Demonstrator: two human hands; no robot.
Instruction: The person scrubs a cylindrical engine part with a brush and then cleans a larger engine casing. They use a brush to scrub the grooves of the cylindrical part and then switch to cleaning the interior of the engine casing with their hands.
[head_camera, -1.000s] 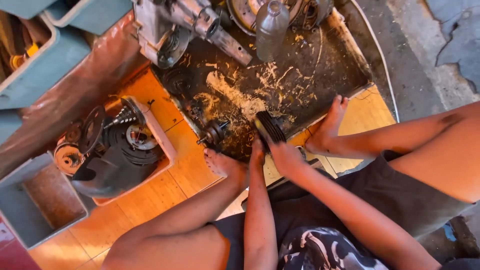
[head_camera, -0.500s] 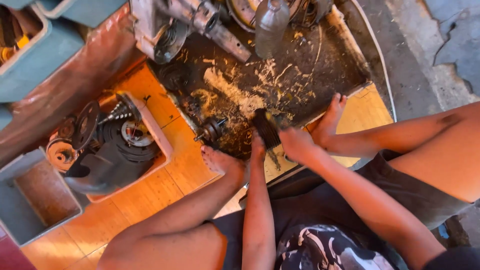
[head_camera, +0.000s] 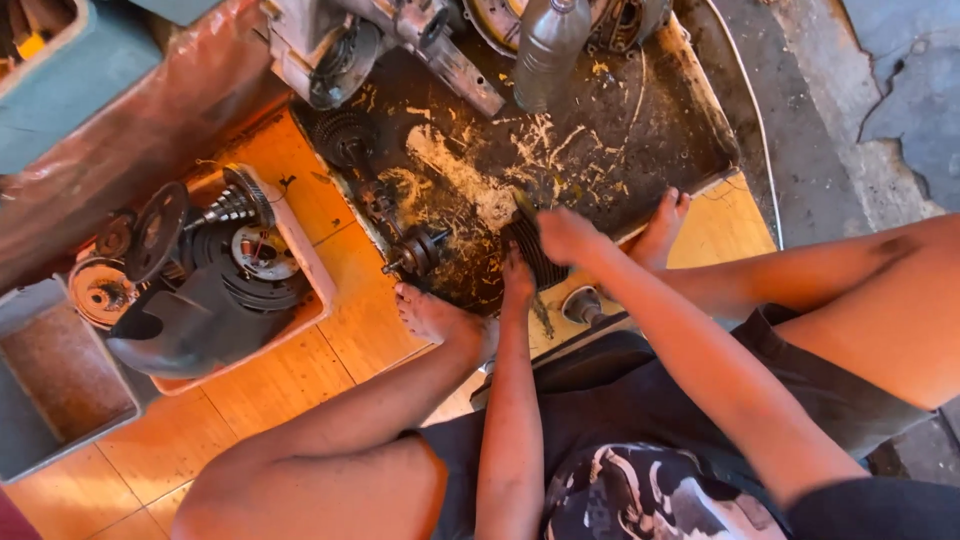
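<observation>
I sit over a greasy black tray (head_camera: 640, 140) strewn with sawdust. A dark ribbed round part (head_camera: 535, 255) stands on edge near the tray's front. My left hand (head_camera: 517, 280) holds its near side. My right hand (head_camera: 565, 235) rests over its top right; what its fingers hold is hidden. A small geared shaft piece (head_camera: 418, 252) lies just left of the part. My bare feet (head_camera: 435, 318) (head_camera: 662, 230) sit on either side.
An engine casing (head_camera: 345, 45) and a plastic bottle (head_camera: 548, 45) stand at the tray's far side. A shallow box of gears and discs (head_camera: 215, 280) is at left, a grey bin (head_camera: 50, 370) beyond it. A small funnel-like metal piece (head_camera: 583, 305) lies by my right arm.
My right hand moved up from the part's near right side to its top. The part tilted a little. The view shifted slightly.
</observation>
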